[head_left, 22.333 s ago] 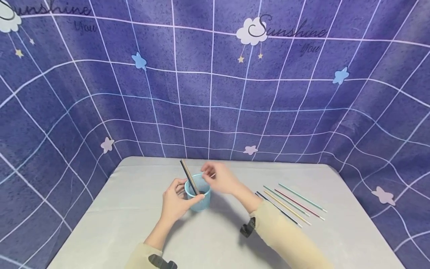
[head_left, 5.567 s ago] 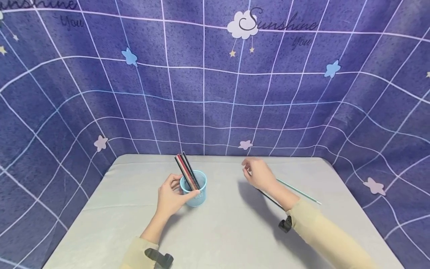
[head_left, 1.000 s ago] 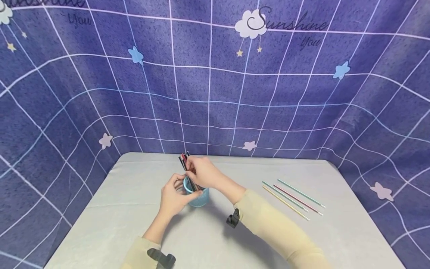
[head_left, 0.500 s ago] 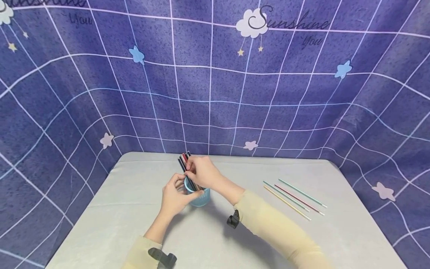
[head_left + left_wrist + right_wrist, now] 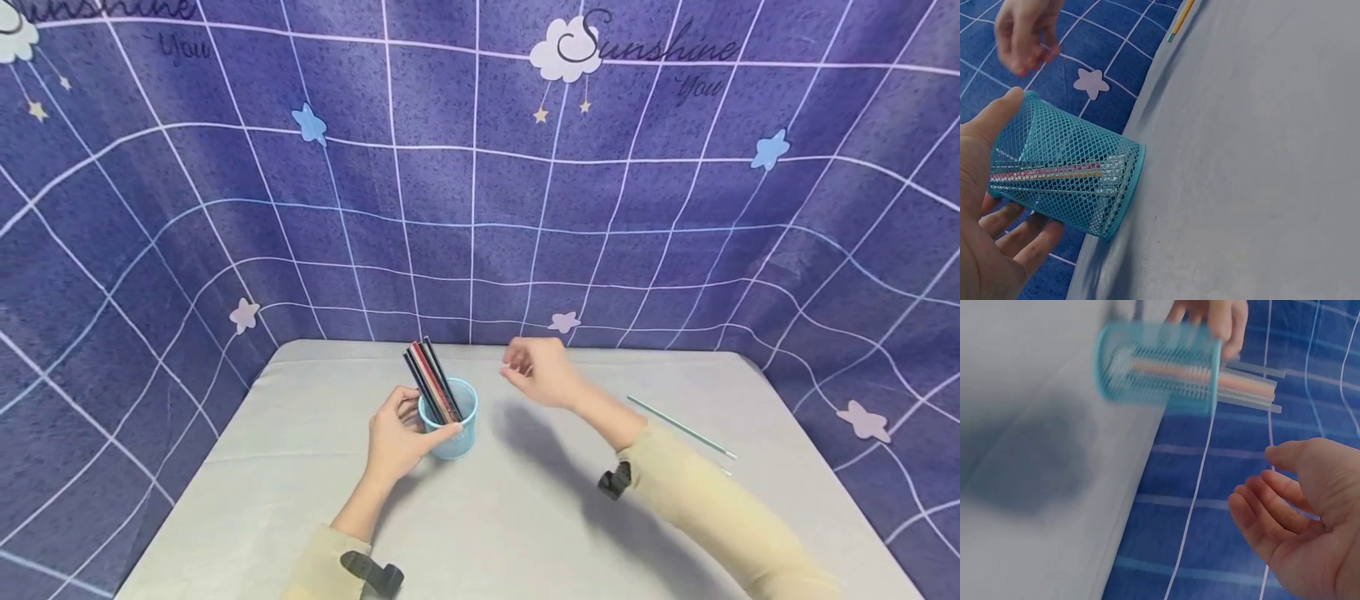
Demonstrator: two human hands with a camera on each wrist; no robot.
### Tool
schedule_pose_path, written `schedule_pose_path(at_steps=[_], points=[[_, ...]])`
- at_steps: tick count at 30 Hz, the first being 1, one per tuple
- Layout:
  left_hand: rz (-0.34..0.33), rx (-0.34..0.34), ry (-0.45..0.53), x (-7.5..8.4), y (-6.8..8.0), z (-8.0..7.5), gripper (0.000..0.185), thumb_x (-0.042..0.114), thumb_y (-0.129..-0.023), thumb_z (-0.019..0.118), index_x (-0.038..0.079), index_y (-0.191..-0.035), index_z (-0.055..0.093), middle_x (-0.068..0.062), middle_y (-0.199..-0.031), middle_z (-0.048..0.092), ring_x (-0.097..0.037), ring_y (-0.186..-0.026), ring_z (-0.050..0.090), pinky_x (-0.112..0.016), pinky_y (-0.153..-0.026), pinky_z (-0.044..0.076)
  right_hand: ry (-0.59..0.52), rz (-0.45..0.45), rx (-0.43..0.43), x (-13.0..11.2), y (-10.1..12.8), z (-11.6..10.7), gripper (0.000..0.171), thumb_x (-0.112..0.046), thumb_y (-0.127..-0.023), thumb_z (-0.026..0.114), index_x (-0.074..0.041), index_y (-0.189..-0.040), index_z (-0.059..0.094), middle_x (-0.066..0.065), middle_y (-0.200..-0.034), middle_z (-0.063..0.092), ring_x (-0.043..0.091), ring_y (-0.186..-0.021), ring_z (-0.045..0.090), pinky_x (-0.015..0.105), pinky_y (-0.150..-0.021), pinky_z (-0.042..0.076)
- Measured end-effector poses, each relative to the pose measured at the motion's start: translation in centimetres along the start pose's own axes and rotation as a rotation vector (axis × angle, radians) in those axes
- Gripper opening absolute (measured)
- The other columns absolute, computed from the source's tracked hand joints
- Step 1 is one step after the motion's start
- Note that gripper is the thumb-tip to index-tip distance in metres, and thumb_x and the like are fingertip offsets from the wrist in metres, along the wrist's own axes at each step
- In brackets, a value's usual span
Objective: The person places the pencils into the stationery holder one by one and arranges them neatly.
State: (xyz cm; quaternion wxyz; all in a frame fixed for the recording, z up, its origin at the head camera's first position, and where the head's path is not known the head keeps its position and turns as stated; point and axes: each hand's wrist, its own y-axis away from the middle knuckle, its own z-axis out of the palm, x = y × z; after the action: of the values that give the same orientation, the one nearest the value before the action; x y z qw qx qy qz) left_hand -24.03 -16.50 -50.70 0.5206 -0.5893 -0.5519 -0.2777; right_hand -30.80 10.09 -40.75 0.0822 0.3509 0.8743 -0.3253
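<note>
– Just left of centre on the tabletop [image 5: 285,517], what is the left hand [image 5: 395,440] doing with that blue mesh pencil cup [image 5: 459,443]?

– Gripping it, with the thumb across the near side by the rim and the fingers curled round behind. For steadiness, I'd guess: the mesh looks light, and the bundled pencils [image 5: 431,379] inside all lean one way, towards that hand (a knock at the rim might rock it). Otherwise the cup seems to stand upright

– And the right hand [image 5: 546,375]?

– Holding nothing. Its fingers are loosely bent, with a gap between thumb and fingertips in the right wrist view. It hangs over the tabletop, apart from the cup, on the side where the loose pencils lie

– Which ones can you make out?

– One green pencil [image 5: 678,427], lying slantwise beyond the right sleeve [image 5: 697,487]. Another's white end [image 5: 725,472] peeks past the sleeve, the rest covered; the left wrist view also catches the tip of a yellow pencil [image 5: 1180,22]

– Why over there?

– Probably because that side suits the right hand's reach and leaves the left to mind the cup
</note>
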Motion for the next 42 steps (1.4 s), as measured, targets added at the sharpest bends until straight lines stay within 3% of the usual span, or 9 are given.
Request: schedule_pose_path(at_steps=[6, 12, 19, 24, 29, 34, 42], points=[[-0.002, 0.005, 0.005, -0.9, 0.1, 0.0, 0.080, 0.027, -0.061, 0.107, 0.011, -0.128, 0.064, -0.014, -0.122, 0.079, -0.033, -0.111, 0.079, -0.037, -0.094, 0.068, 0.031, 0.115, -0.031, 3.2, 3.3, -2.6, 0.008, -0.009, -0.092, 0.078, -0.004, -0.092, 0.072, 0.004, -0.078, 0.076, 0.011, -0.067, 0.070, 0.022, -0.061, 0.062], [0.023, 0.023, 0.078, -1.5, 0.2, -0.5, 0.083, 0.022, -0.065, 0.105, 0.009, -0.136, 0.065, -0.017, -0.125, 0.078, -0.035, -0.112, 0.078, -0.044, -0.096, 0.067, 0.058, 0.258, -0.085, 6.2, 7.5, -4.5, 0.007, -0.009, -0.093, 0.076, -0.004, -0.093, 0.072, 0.001, -0.078, 0.074, 0.007, -0.069, 0.064, 0.023, -0.064, 0.059], [0.001, 0.057, 0.121, -1.9, 0.4, -0.7, 0.070, 0.016, -0.068, 0.103, 0.007, -0.131, 0.073, -0.016, -0.126, 0.078, -0.034, -0.116, 0.077, -0.033, -0.094, 0.067, 0.160, 0.301, -0.115, 9.4, 13.7, -3.9, 0.002, -0.007, -0.089, 0.077, -0.006, -0.089, 0.076, -0.004, -0.074, 0.074, 0.003, -0.064, 0.060, 0.023, -0.062, 0.055], [-0.018, 0.052, 0.116, -1.9, 0.3, -0.7, 0.069, 0.015, -0.070, 0.102, 0.005, -0.132, 0.073, -0.017, -0.124, 0.078, -0.036, -0.112, 0.078, -0.027, -0.090, 0.067, 0.233, 0.298, -0.116, 10.2, 16.5, -3.3, 0.007, -0.002, -0.086, 0.080, -0.007, -0.086, 0.075, -0.002, -0.076, 0.075, 0.009, -0.067, 0.068, 0.029, -0.066, 0.062], [-0.012, 0.045, 0.117, -1.6, 0.3, -0.8, 0.069, 0.015, -0.071, 0.101, 0.004, -0.133, 0.072, -0.018, -0.124, 0.078, -0.036, -0.111, 0.078, -0.031, -0.089, 0.068, 0.303, 0.287, -0.116, 10.2, 17.2, -3.4, 0.013, -0.001, -0.083, 0.083, -0.007, -0.082, 0.072, -0.003, -0.071, 0.071, 0.009, -0.063, 0.064, 0.027, -0.058, 0.060], [-0.022, 0.039, 0.114, -1.4, 0.4, -0.8, 0.069, 0.014, -0.072, 0.101, 0.004, -0.133, 0.072, -0.019, -0.124, 0.078, -0.035, -0.111, 0.078, -0.032, -0.090, 0.068, 0.303, 0.308, -0.153, 10.1, 17.1, -3.5, 0.013, -0.002, -0.084, 0.083, -0.008, -0.081, 0.071, -0.003, -0.069, 0.069, 0.007, -0.062, 0.061, 0.026, -0.056, 0.057], [-0.017, 0.016, 0.123, -1.0, 0.3, -0.9, 0.068, 0.014, -0.073, 0.100, 0.001, -0.133, 0.071, -0.023, -0.124, 0.077, -0.041, -0.110, 0.077, -0.039, -0.091, 0.068, 0.240, 0.341, -0.135, 9.6, 14.6, -4.8, 0.008, -0.002, -0.086, 0.078, -0.007, -0.084, 0.072, -0.003, -0.070, 0.069, 0.005, -0.063, 0.058, 0.025, -0.058, 0.055]])
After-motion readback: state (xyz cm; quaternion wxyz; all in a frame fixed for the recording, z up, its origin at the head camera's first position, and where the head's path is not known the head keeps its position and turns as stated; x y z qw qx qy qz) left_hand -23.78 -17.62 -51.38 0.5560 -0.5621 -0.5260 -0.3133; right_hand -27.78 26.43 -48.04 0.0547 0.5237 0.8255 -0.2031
